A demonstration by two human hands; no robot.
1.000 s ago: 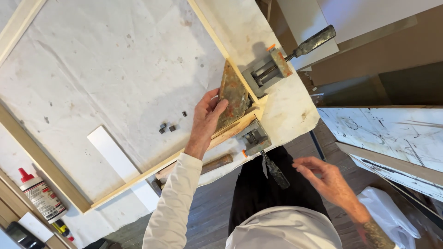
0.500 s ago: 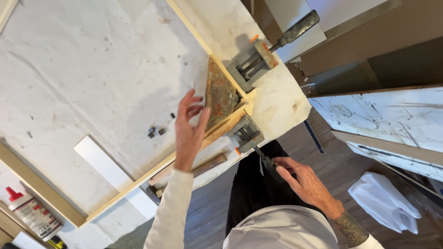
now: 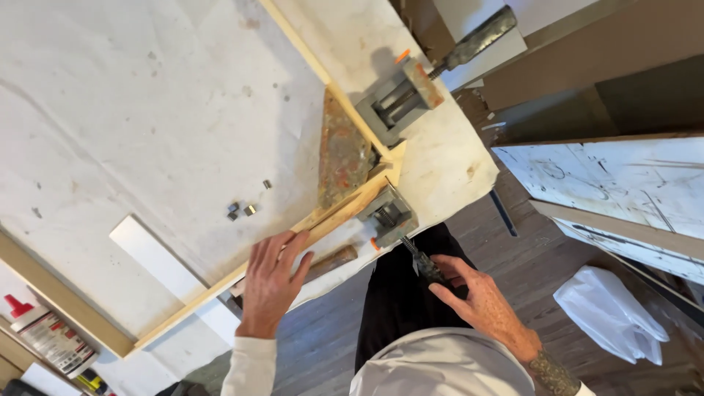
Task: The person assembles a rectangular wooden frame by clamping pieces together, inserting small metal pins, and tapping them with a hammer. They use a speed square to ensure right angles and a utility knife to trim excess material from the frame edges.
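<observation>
While the left hand [image 3: 270,282] lies flat and released, fingers spread, on the near rail of a pale wooden frame [image 3: 220,287], the right hand [image 3: 477,301] is closed around the dark handle [image 3: 424,265] of the near corner clamp [image 3: 386,216]. That clamp grips the frame's near rail just beside the mitred corner, at the edge of the workbench [image 3: 147,110], which is covered in a white, creased sheet. A second corner clamp [image 3: 400,99] of the same grey metal with orange parts holds the far rail of the corner, its longer handle [image 3: 480,35] pointing away beyond the bench edge. Inside the corner, between the two rails, lies a rusty triangular metal plate [image 3: 341,158], touching both rails. A few small dark metal bits [image 3: 242,210] lie on the sheet inside the frame, well apart from the left hand. A flat white strip [image 3: 158,257] lies under the near rail, near the left wrist. A brown wooden handle [image 3: 330,262] shows just beyond the left fingertips, below the rail. At the lower left a tube with a red nozzle [image 3: 40,326] lies off the bench. On the dark floor to the right sits a crumpled white bag [image 3: 609,312], near leaning marked white boards [image 3: 609,183].
</observation>
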